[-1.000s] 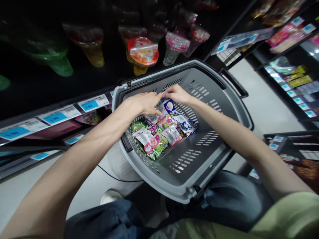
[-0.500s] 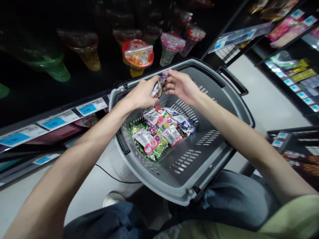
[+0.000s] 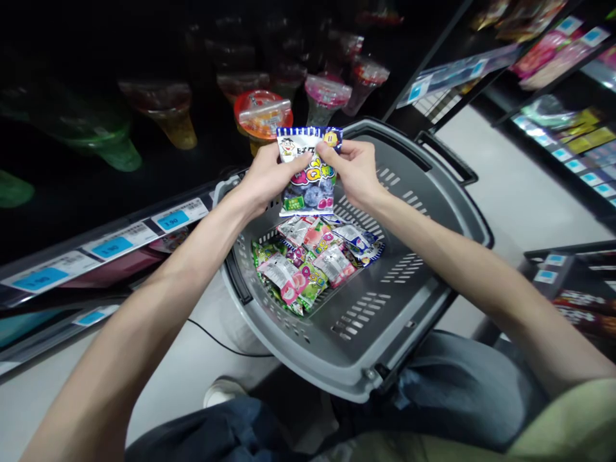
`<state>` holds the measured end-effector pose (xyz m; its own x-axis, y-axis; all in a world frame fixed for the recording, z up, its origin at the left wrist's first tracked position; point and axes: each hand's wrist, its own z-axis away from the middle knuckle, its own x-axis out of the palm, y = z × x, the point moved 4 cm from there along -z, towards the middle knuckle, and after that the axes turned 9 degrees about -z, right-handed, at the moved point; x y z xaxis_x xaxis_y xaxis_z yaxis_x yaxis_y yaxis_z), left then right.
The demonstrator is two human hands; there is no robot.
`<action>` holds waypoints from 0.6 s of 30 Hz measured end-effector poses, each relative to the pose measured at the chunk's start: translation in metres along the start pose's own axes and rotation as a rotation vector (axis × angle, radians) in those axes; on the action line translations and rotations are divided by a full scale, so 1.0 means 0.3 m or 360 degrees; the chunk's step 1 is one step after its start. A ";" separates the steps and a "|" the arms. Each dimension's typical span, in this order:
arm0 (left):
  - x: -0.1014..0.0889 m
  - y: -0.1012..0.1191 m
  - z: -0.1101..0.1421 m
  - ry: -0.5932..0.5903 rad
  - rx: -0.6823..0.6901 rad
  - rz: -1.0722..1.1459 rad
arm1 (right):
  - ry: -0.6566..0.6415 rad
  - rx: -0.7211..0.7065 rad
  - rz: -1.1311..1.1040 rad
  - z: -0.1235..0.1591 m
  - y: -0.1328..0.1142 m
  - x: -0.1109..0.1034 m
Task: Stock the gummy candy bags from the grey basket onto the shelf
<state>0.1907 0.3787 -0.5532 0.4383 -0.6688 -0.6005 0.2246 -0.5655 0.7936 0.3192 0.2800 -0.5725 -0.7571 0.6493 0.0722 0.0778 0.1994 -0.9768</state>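
I hold a blue and white candy packet point(image 3: 309, 181) upright above the far end of a grey shopping basket point(image 3: 423, 282). My left hand point(image 3: 264, 177) pinches its upper left corner. My right hand point(image 3: 353, 171) pinches its upper right corner. Both hands are closed on the packet. Below it, a heap of several small colourful candy packets point(image 3: 312, 260) lies in the basket's far left part. The basket rests tilted on my lap.
A dark shelf with jelly cups point(image 3: 262, 115) stands beyond the basket. Blue price labels point(image 3: 113, 246) line the shelf edge at the left. More shelves with packets point(image 3: 553, 64) run along the right. Pale floor point(image 3: 510, 192) shows between them.
Both hands came up out of the basket with one packet. They lifted it above the far rim and turned it face-on to me.
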 end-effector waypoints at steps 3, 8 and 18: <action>0.001 -0.016 -0.009 -0.0023 -0.0087 0.0048 | 0.0059 -0.0125 0.0011 0.001 -0.012 -0.002; -0.004 -0.017 -0.011 -0.0022 -0.0072 0.0007 | 0.0161 -0.0303 0.0098 0.020 -0.042 0.002; -0.009 0.001 -0.008 0.0071 -0.0052 0.0143 | 0.0116 -0.0190 0.0038 0.019 -0.015 -0.003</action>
<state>0.1917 0.3815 -0.5513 0.4962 -0.6935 -0.5223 0.2104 -0.4876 0.8473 0.3160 0.2744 -0.5692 -0.7054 0.7056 0.0680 0.1751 0.2664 -0.9478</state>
